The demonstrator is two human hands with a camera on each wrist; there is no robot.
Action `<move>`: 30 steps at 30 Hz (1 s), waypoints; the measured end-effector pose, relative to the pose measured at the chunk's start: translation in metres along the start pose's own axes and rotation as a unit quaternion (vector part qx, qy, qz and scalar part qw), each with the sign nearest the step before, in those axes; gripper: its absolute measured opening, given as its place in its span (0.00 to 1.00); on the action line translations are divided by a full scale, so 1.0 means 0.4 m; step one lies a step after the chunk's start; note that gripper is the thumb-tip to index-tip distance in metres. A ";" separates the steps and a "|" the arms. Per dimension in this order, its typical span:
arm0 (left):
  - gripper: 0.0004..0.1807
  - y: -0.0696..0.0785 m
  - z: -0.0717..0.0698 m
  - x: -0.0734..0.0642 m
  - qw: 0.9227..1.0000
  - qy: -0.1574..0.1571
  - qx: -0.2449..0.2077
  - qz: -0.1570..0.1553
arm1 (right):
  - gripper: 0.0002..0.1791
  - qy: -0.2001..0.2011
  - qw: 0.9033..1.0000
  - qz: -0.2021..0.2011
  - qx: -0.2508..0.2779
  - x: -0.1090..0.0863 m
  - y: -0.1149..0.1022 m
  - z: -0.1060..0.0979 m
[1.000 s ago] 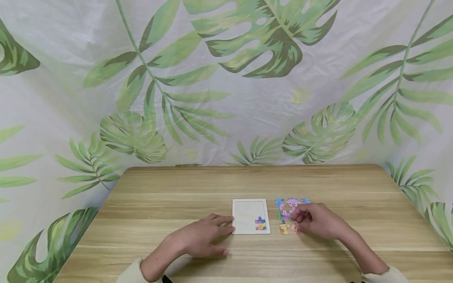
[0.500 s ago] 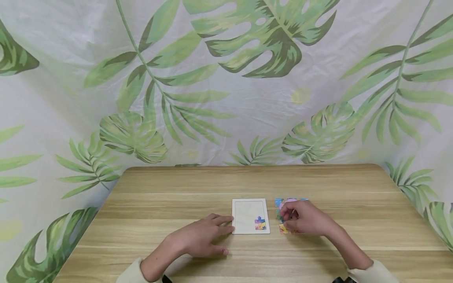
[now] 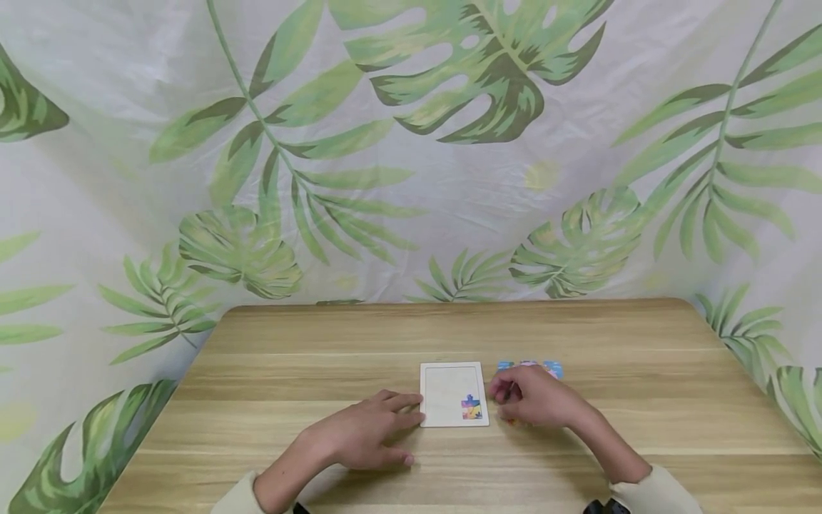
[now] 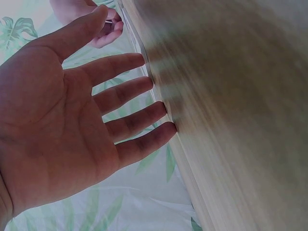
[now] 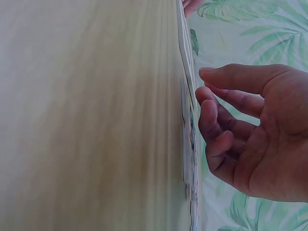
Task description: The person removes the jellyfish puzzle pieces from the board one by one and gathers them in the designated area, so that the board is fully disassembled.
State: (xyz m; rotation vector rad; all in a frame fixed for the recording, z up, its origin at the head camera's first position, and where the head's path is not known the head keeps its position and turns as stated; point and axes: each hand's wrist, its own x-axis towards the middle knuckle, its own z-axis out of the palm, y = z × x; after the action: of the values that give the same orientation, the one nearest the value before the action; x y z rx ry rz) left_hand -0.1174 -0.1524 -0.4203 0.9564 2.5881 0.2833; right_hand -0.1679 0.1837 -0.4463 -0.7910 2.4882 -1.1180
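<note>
In the head view my left hand (image 3: 371,432) lies with its fingers spread, fingertips touching the left edge of the white puzzle board (image 3: 443,389). The left wrist view shows this left hand (image 4: 72,120) palm-on with the fingers extended. A small joined group of colourful puzzle pieces (image 3: 472,408) sits in the board's lower right corner. My right hand (image 3: 533,396) is just right of the board, over the loose puzzle pieces (image 3: 552,369), hiding most of them. Its fingers (image 5: 211,120) are bent, thumb near the index fingertip; I cannot make out any piece between them.
The wooden table (image 3: 308,343) has a far edge close to a leaf-printed cloth (image 3: 359,143) that hangs behind it. Loose pieces lie to the board's right, under the right hand. Both forearms reach in from the near side.
My right hand has moved left across the loose pieces towards the board, covering the left ones and uncovering some at the upper right. The left hand and the board keep their places.
</note>
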 end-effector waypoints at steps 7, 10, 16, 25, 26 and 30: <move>0.36 0.000 -0.001 0.000 1.000 0.002 0.000 0.003 | 0.10 -0.015 1.000 0.008 0.026 0.017 -0.012 0.014; 0.36 -0.001 -0.001 0.000 1.000 0.002 0.002 0.004 | 0.11 -0.016 1.000 0.006 0.024 0.026 -0.016 0.019; 0.35 -0.003 -0.001 0.002 1.000 0.002 0.008 0.010 | 0.13 -0.013 1.000 0.009 0.016 0.048 -0.028 0.031; 0.35 -0.005 -0.001 0.001 1.000 0.002 0.005 0.011 | 0.14 -0.022 1.000 0.015 0.009 0.075 -0.042 0.046; 0.35 -0.005 -0.001 0.001 1.000 0.002 0.006 0.012 | 0.14 -0.022 1.000 0.015 0.005 0.078 -0.043 0.047; 0.35 -0.006 -0.001 0.002 1.000 0.002 0.007 0.013 | 0.15 -0.023 1.000 0.015 -0.009 0.085 -0.044 0.051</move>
State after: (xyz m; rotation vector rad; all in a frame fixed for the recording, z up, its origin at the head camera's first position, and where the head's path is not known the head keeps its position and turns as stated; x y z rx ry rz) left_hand -0.1193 -0.1536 -0.4209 0.9949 2.5864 0.2732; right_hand -0.1793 0.1418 -0.4476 -0.7731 2.4677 -1.0578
